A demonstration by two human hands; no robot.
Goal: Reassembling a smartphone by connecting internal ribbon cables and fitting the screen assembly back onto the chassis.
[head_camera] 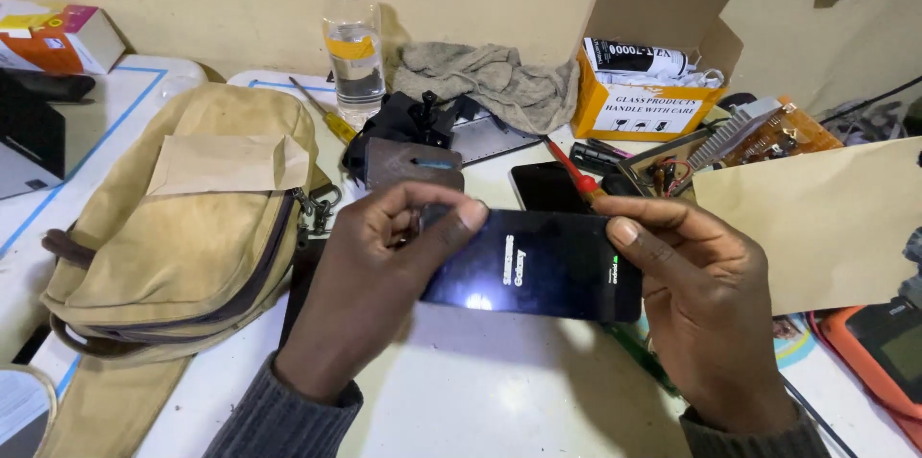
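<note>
Smartphone (pixel 538 266), black and slab-shaped, is held level above the white table (pixel 480 391) with its lit screen facing up, a bright glare spot near its lower left corner. Left hand (pixel 370 276) grips its left end: the thumb (pixel 451 226) lies pressed across the top corner of the glass while the other fingers curl close underneath, a narrow, closed hold. Right hand (pixel 701 304) clasps the right end, thumb (pixel 639 232) flat along the upper edge and the fingers wrapped behind the phone, likewise tightly closed on it.

Just behind the phone a second dark phone (pixel 547 186) lies flat on the table, with a red-handled screwdriver (pixel 574 175) lying across it. To the left sits a tan canvas backpack (pixel 182 228). Farther back stand a clear plastic bottle (pixel 354 50), a grey rag (pixel 490 79) and an open orange cardboard box (pixel 653 84). A brown envelope (pixel 826 218) lies at the right, near a circuit board (pixel 783 136).
</note>
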